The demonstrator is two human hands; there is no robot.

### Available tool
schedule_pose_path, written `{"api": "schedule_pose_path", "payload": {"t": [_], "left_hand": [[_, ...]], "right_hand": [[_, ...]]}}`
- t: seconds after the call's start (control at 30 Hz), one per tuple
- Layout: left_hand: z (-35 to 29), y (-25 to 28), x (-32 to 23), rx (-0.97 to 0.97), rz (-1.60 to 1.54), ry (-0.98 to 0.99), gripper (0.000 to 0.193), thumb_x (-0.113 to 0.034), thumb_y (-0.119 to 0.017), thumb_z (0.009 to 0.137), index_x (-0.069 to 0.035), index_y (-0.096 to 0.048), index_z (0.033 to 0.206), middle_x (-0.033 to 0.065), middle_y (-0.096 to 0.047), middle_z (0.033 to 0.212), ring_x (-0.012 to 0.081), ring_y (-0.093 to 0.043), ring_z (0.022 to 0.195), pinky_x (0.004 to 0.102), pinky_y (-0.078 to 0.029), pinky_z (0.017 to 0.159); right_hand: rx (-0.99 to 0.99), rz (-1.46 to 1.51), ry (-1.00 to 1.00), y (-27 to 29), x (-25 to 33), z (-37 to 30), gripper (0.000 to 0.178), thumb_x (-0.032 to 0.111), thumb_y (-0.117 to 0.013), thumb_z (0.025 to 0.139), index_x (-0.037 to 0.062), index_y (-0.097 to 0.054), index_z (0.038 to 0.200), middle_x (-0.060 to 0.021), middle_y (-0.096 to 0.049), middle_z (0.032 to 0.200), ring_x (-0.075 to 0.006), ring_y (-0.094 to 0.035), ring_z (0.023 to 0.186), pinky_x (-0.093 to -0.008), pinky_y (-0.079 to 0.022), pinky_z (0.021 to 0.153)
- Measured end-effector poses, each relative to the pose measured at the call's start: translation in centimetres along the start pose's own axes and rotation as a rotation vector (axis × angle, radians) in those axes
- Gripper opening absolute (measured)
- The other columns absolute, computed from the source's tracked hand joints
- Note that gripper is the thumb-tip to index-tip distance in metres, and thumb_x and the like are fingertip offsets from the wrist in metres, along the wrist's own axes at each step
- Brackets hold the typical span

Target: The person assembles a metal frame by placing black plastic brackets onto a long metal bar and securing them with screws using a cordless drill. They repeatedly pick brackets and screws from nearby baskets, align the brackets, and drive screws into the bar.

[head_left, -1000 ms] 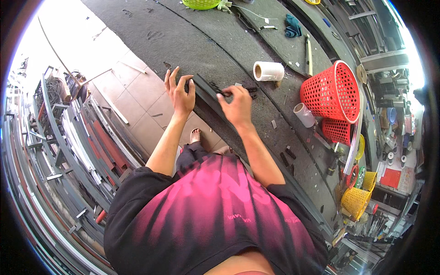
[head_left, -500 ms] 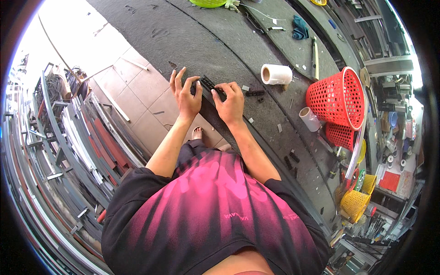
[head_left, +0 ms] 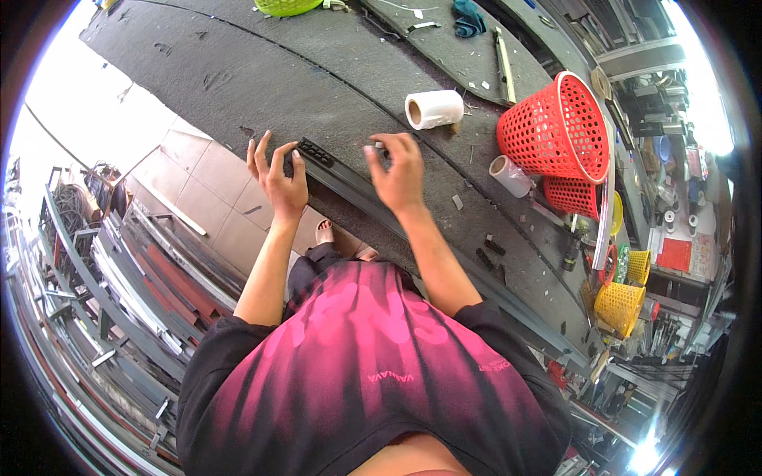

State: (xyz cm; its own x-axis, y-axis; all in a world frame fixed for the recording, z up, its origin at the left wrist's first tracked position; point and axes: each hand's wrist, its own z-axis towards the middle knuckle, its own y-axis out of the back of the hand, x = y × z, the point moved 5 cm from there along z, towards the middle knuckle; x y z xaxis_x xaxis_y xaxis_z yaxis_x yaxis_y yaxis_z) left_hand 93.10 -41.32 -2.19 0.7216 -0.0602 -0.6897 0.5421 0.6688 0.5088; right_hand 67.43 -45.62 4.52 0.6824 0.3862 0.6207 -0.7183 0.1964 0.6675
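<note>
A short black ribbed piece (head_left: 316, 152) lies along the near edge of the grey worktable, on top of a long dark bar (head_left: 357, 179). Beside its left end is my left hand (head_left: 279, 181), fingers spread, with the thumb and index tips close to it; whether they touch it I cannot tell. My right hand (head_left: 399, 176) is over the tabletop to the right of the piece. Its thumb and index finger are bent with a gap between them, a pale scrap showing there. What lies under its other fingers is hidden.
The worktable (head_left: 341, 83) carries a white film roll (head_left: 434, 109), a smaller roll (head_left: 510, 176) and a perforated red basket (head_left: 548, 127). Small black pieces (head_left: 490, 251) lie closer to me on the right. Stacked metal profiles (head_left: 119, 270) fill the left, beyond the tiled floor (head_left: 186, 163).
My right hand has let go of the black ribbed piece and moved away to the right. My left fingers have loosened at its left end. The whole view has shifted.
</note>
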Motion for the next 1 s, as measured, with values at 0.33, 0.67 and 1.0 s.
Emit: {"api": "schedule_pose_path", "payload": {"t": [0.33, 0.67, 1.0], "left_hand": [[-0.1, 0.1, 0.0, -0.004, -0.025, 0.017, 0.018, -0.016, -0.081, 0.101, -0.016, -0.088, 0.117, 0.0125, -0.066, 0.164, 0.0448, -0.040, 0.167, 0.0574, -0.031, 0.138], [-0.1, 0.2, -0.2, -0.007, -0.028, 0.016, 0.018, -0.015, -0.083, 0.099, -0.015, -0.088, 0.116, 0.0135, -0.066, 0.162, 0.0452, -0.041, 0.166, 0.0573, -0.031, 0.137], [-0.1, 0.3, -0.2, -0.008, -0.030, 0.007, 0.019, -0.016, -0.081, 0.102, -0.015, -0.088, 0.119, 0.0115, -0.067, 0.164, 0.0442, -0.041, 0.166, 0.0571, -0.030, 0.138]], "right_hand": [[0.052, -0.242, -0.060, 4.8, -3.2, -1.5, 0.022, 0.014, -0.091, 0.095, 0.0096, -0.083, 0.115, -0.0115, -0.073, 0.121, -0.0381, -0.066, 0.113, -0.0512, -0.055, 0.099], [0.151, -0.038, 0.040, 0.3, 4.1, -6.3, 0.020, 0.017, -0.095, 0.092, 0.0107, -0.082, 0.106, -0.0028, -0.073, 0.099, -0.0282, -0.068, 0.098, -0.0459, -0.051, 0.094], [0.130, 0.001, -0.001, -1.1, 3.5, -6.8, 0.019, 0.021, -0.093, 0.093, 0.0131, -0.083, 0.108, -0.0043, -0.070, 0.108, -0.0313, -0.064, 0.106, -0.0479, -0.048, 0.095]]}}
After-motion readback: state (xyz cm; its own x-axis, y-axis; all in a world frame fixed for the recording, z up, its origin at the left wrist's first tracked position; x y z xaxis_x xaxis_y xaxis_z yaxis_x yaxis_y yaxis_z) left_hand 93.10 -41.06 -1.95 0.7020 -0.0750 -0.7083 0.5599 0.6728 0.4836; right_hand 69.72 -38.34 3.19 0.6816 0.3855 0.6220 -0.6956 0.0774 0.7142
